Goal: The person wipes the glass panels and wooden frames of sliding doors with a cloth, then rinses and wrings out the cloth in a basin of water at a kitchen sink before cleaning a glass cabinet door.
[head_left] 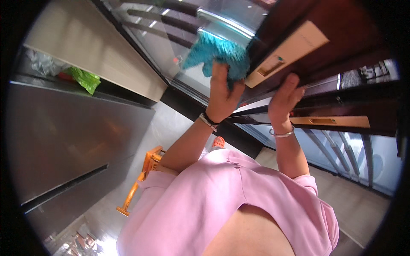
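Note:
My left hand (pixel 222 92) holds a teal, shaggy microfibre cloth (pixel 221 52) against the glass pane (pixel 179 35) of a dark wood-framed door. A black band and a bracelet are on that wrist. Beside the cloth, a gold-coloured recessed handle plate (pixel 288 54) is set in the dark door frame (pixel 346 28). My right hand (pixel 286 96), with a silver bangle at its wrist, grips the edge of this frame, below the plate in the picture; part of its fingers is hidden.
A second door panel with a gold-coloured handle plate (pixel 333 121) and barred glass is at the right. At the left stands a dark metallic cabinet or appliance (pixel 80 134), with a green plastic bag (pixel 85 80) above it. An orange-brown wooden stool (pixel 144 179) stands by my left arm.

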### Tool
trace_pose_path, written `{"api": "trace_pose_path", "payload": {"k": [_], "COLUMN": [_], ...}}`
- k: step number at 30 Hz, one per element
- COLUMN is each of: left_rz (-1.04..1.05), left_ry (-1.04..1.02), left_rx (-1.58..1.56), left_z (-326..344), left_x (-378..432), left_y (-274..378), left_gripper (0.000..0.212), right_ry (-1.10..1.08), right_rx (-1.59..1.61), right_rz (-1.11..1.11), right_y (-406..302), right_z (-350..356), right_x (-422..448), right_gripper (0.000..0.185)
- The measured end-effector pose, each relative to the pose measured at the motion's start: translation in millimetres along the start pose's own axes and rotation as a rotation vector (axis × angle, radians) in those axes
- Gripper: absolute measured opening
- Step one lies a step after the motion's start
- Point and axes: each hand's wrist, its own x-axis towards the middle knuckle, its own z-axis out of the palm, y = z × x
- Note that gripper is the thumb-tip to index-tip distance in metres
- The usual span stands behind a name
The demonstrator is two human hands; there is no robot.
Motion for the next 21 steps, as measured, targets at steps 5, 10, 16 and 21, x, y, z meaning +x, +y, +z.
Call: {"api": "trace_pose_path", "payload": {"k": [5, 10, 16, 21], "left_rz": [-0.277, -0.475, 0.159, 0.414], "left_ry": [0.146, 0.081, -0.086, -0.179], "left_rx": [0.029, 0.028, 0.285, 0.509], "left_z": [25, 16, -14, -13], "left_x": [-95, -136, -3, 110], "left_y": [-87, -123, 13, 43], "left_gripper": [0.050, 0.061, 0.040, 0.027], "right_ry": [0.017, -0.018, -0.141, -0.122], "right_rx": [-0.046, -0.136, 0.069, -0.007], "right_rz": [0.087, 0.110, 0.024, -0.115], "right_y": [15, 24, 9, 37], "right_z": [-4, -8, -8, -6], "right_x": [0, 3, 1, 0], "right_gripper": [0.055, 0.059, 0.062, 0.049]}}
